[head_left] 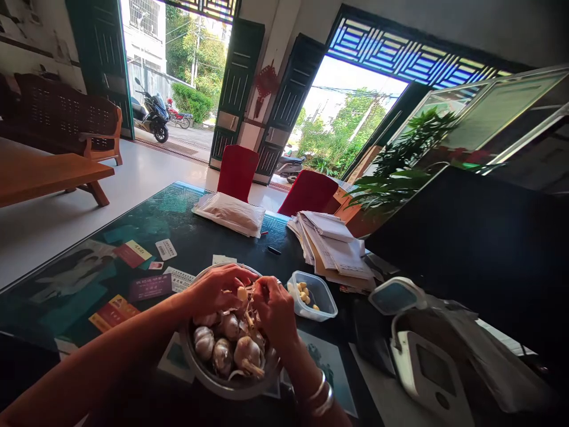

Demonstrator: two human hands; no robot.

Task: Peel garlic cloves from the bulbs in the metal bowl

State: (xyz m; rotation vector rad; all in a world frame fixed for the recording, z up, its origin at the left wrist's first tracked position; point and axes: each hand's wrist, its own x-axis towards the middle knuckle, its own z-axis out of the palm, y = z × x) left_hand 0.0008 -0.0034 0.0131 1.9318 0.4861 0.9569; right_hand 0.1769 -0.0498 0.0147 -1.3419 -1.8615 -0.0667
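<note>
Both hands meet over a metal bowl [195,362] of garlic bulbs [246,353] that sits at the near edge of a dark glass-topped table [200,237]. The left hand [217,289] is curled, its fingertips pinched round a pale garlic clove [242,293] held just above the bowl, while the right hand [275,308], with bangles on its wrist, closes in from the other side with fingers bent against the same clove and what looks like loose papery skin; the view is small here, so exactly which fingers grip the skin is hard to tell. Holding the clove over the bowl lets the dry husk fall back among the whole bulbs rather than onto the table. Just to the right of the bowl, near the right hand, stands a small clear plastic container [317,296] with a few peeled cloves [304,292] in it, within easy reach for dropping cleaned pieces. Cards and paper slips [133,253] lie flat under the glass to the left. Farther back rest a folded plastic bag [231,212] and a stack of papers [333,246], and at the right edge lies a white device with a screen [431,370]. Two red chairs [237,171] stand beyond the table, before open doorways.
</note>
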